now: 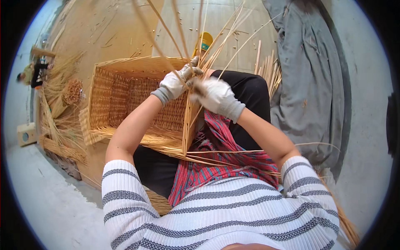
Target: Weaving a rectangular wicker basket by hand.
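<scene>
My left hand [177, 81], in a white glove with a grey cuff, is closed around upright wicker strands [177, 37] at the top right corner of a woven rectangular basket [129, 104]. My right hand [212, 93], gloved the same way, touches the strands just right of and below my left; its fingers are smeared by motion. The basket lies tilted on its side across my lap, its inside showing. Long loose strands fan up from the worked corner and run out along the lower rim over a red striped cloth [221, 129] on my lap.
A yellow sandal [205, 38] is beyond the basket. Straw bundles [62, 116] lie at left, near another person [29, 75] and a pale box [26, 134]. Cut sticks [266, 71] and a grey cloth [304, 104] are at right. Scraps lie on the board floor [91, 25].
</scene>
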A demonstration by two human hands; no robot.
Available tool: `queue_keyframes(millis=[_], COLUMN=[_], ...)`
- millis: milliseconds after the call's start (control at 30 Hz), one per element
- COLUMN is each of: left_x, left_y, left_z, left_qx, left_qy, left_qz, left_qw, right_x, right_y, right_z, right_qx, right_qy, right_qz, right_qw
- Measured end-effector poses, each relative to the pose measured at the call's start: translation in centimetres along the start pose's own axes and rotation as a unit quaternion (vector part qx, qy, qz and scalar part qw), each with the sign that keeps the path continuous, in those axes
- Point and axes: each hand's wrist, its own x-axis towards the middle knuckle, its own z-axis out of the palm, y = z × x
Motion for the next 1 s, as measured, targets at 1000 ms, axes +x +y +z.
queue_keyframes(millis=[1000], left_x=[1.4], left_y=[-1.0], left_z=[0.8], left_qx=[-0.152], left_qy=[0.120], left_qz=[-0.027], left_qw=[0.981], right_x=[12.7], right_y=[9.1], right_z=[-0.2], right_qx=[-0.112], right_qy=[0.321], right_qz=[0.104], right_qw=[0.935])
